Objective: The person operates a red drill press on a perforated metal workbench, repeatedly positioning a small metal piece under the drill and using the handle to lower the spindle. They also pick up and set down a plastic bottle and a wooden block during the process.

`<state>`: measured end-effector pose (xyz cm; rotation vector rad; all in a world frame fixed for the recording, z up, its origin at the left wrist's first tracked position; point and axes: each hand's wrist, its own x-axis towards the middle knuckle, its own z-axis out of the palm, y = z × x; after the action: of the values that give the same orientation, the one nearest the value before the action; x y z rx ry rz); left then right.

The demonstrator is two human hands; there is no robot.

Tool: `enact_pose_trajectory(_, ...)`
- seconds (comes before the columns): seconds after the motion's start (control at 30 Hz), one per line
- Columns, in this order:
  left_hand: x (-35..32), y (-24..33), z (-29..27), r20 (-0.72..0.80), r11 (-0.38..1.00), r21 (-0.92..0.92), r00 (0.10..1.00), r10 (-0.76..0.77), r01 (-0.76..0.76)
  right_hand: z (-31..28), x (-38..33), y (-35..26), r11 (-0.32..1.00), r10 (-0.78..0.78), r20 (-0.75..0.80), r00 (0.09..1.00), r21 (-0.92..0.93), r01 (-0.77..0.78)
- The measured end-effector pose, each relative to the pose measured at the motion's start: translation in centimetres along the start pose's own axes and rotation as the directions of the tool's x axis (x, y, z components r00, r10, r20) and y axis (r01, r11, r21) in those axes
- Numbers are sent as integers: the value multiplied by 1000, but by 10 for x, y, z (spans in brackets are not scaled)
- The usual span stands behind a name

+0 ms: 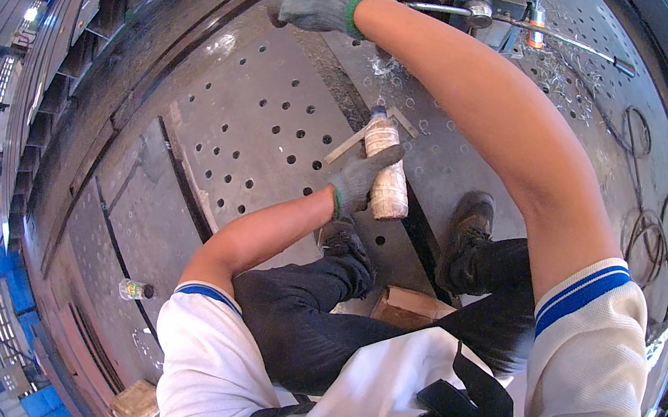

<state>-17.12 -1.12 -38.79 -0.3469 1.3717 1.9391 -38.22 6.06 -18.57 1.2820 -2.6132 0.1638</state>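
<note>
My left hand [357,182], in a grey knit glove with a green cuff, is closed round a bottle [387,158]. The bottle has a dark blue cap and a stained whitish wrapping. It is held tilted above the perforated metal plates, its cap end pointing away from me. My right hand [323,2], gloved alike, is stretched far forward and across to the left, above the far end of the plates. Its fingers look curled, with a small dark spot at their tips; what they hold, if anything, is hidden.
A metal lever [553,41] with a round hub stands beyond my right forearm, near an orange-and-silver can [537,28]. Black cable [650,228] coils at the right. A cardboard box [413,307] lies between my legs, and a small clear bottle [135,290] at the left.
</note>
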Motion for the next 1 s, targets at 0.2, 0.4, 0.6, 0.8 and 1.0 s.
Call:
enact_pose_trajectory(0.2,3,-3,-7,-50,996,60,997,62,-59,-12,-1,-12,999,29,63,998,13,-30)
enact_pose_trajectory(0.4,-1,-3,-8,-70,996,61,996,-58,63,-19,-3,-19,999,46,76,996,0,-46)
enact_pose_trajectory(0.6,-3,-2,-2,-48,997,-2,996,-71,71,-7,-4,-6,999,-15,23,1000,-50,16)
enact_pose_trajectory(0.8,-2,-5,-7,-29,997,-33,997,-68,68,-11,-3,-15,999,41,41,998,-33,-39)
enact_pose_trajectory(1.0,-3,-2,-6,-25,994,-34,994,-104,103,-5,-2,-11,999,33,30,999,-16,-32)
